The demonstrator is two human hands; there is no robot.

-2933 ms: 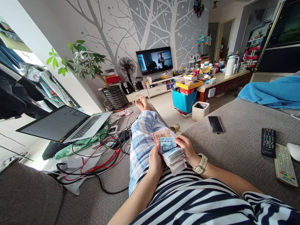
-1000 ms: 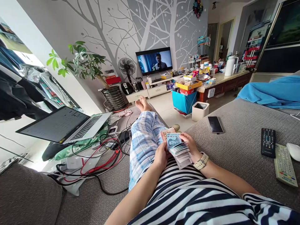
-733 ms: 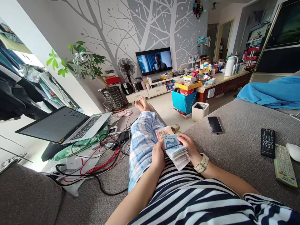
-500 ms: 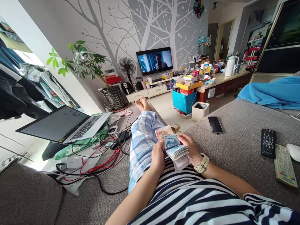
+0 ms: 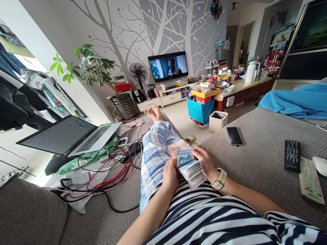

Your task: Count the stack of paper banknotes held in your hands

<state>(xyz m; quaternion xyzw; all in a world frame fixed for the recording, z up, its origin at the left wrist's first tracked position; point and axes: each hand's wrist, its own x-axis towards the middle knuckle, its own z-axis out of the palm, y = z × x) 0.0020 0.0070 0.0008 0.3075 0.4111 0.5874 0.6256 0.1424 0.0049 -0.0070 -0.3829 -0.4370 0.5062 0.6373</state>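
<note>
Over my lap, both hands grip paper money. My left hand (image 5: 170, 175) is closed on the left side of the banknotes, thumb on top. A pinkish-brown 20 banknote (image 5: 175, 149) sticks out beyond it, and a blue 10 banknote (image 5: 185, 158) lies across that one. My right hand (image 5: 207, 162) pinches the blue note's right edge, its other fingers behind the money. Between my hands and my striped shirt, a thick stack of banknotes (image 5: 193, 173) fans downward, blue on top with pale edges. A light watch (image 5: 219, 179) is on my right wrist.
On the grey sofa to my right lie a phone (image 5: 234, 136), a black remote (image 5: 292, 156), a pale remote (image 5: 311, 180) and a white mouse (image 5: 320, 165). To my left are an open laptop (image 5: 94, 139) and tangled red and black cables (image 5: 112, 180).
The blue 10 note has shifted slightly left and down, showing more of its face. The stack below is fanned wider. My right hand has moved a little left.
</note>
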